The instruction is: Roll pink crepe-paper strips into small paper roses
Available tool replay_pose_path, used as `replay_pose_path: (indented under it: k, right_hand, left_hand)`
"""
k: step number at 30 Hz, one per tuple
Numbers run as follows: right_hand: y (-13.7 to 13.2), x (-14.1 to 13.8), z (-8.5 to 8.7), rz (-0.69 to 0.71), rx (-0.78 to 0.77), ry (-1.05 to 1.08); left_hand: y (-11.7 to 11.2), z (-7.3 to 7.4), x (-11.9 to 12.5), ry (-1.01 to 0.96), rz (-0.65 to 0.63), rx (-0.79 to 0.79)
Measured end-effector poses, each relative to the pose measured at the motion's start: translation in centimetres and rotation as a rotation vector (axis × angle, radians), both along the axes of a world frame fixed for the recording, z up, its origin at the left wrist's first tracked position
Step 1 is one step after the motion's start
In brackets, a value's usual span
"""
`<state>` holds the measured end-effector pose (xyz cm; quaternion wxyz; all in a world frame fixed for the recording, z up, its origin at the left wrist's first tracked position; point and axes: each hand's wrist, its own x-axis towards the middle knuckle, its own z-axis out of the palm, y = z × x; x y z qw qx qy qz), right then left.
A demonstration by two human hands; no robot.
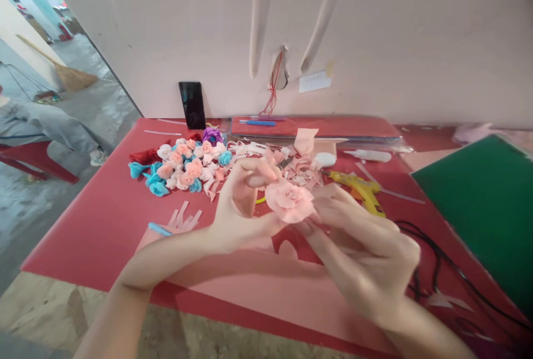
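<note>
A pink paper rose (pixel 290 202) with layered petals is held up above the table's middle. My left hand (pixel 239 212) curves around its left side, with the thumb low against the petals and the index finger along the top. From the right, my right hand (pixel 362 253) pinches the rose's edge between thumb and fingers. Beneath both hands lies a large sheet of pink paper (pixel 266 284). Behind the rose are cut pink paper scraps (pixel 302 173). A yellow glue gun (pixel 360 188) rests just beyond my right hand, its near part hidden by my fingers.
The red table (pixel 91 215) holds a cluster of finished paper roses (pixel 183 167) at the left. A phone (pixel 192 106) leans on the wall. A white glue bottle (pixel 370 156), a black cable (pixel 437 253) and a green board (pixel 483 209) lie right. A person (pixel 45 126) sits far left.
</note>
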<state>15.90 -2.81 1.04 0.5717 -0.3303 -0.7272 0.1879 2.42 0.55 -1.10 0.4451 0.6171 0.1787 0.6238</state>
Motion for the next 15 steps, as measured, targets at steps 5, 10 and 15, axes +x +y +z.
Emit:
replay_pose_path:
  k: [5, 10, 15]
  right_hand:
    - [-0.8, 0.4, 1.2, -0.053, 0.118, -0.157]
    - [-1.2, 0.5, 1.6, -0.054, 0.247, -0.271]
    - [-0.9, 0.5, 1.9, -0.05, 0.307, -0.324]
  left_hand:
    - [0.4, 0.0, -0.3, 0.035, -0.136, 0.045]
    - [-0.2, 0.3, -0.8, 0.083, -0.272, 0.086]
    - [-0.5, 0.7, -1.0, 0.089, -0.33, 0.113]
